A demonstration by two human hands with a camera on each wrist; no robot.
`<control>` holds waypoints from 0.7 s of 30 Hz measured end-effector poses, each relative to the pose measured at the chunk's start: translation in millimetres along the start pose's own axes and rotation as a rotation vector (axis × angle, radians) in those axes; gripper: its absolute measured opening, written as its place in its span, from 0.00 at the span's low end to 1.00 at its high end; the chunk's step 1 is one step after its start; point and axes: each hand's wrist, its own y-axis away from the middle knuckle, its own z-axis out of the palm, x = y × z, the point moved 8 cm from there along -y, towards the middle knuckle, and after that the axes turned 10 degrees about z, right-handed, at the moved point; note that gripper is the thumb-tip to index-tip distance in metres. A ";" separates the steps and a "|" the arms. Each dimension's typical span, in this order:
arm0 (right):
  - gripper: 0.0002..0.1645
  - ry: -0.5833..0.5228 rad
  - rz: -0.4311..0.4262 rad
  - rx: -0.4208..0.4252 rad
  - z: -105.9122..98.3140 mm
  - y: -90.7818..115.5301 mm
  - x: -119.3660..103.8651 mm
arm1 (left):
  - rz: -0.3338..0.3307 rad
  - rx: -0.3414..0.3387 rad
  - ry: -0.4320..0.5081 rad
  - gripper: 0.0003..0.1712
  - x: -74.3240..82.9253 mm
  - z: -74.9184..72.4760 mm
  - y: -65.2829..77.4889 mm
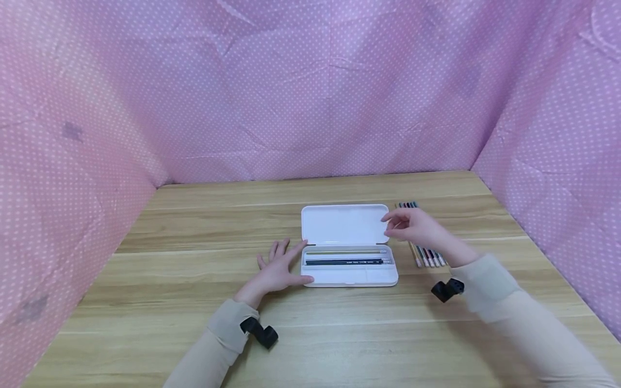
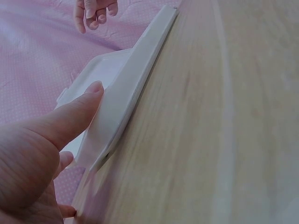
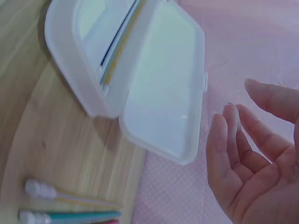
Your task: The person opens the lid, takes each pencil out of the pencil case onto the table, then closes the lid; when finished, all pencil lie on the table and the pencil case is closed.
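A white pencil case (image 1: 349, 279) lies with its lid (image 1: 344, 223) folded back on the table. Inside its tray are a yellow pencil (image 1: 339, 252) and dark pencils (image 1: 342, 262), lying lengthwise. My left hand (image 1: 276, 271) is at the case's left end, fingers spread, its thumb (image 2: 77, 112) against the front left corner. Over the right edge of the lid hovers my right hand (image 1: 412, 224), loosely bent, with nothing between thumb and fingers in the right wrist view. Partly hidden beneath that hand, several coloured pencils (image 1: 427, 257) with pale ends lie side by side.
The wooden table (image 1: 194, 302) carries the case and the loose pencils. Pink dotted cloth (image 1: 310, 97) hangs behind the table and along both sides. Each wrist wears a small black camera (image 1: 259, 331) on a light sleeve (image 1: 490, 288).
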 end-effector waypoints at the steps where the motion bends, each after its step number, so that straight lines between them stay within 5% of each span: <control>1: 0.19 0.014 -0.012 -0.003 4.5 -0.5 -2.6 | 0.001 0.001 0.002 0.53 0.0 0.0 0.0; 11: 0.17 0.122 -0.144 -0.059 45.7 -3.9 -26.3 | -0.001 0.000 -0.006 0.52 -0.6 0.0 -0.7; 21: 0.17 0.157 -0.127 -0.122 70.1 -7.1 -33.7 | 0.008 0.006 -0.004 0.52 0.2 -1.3 -1.0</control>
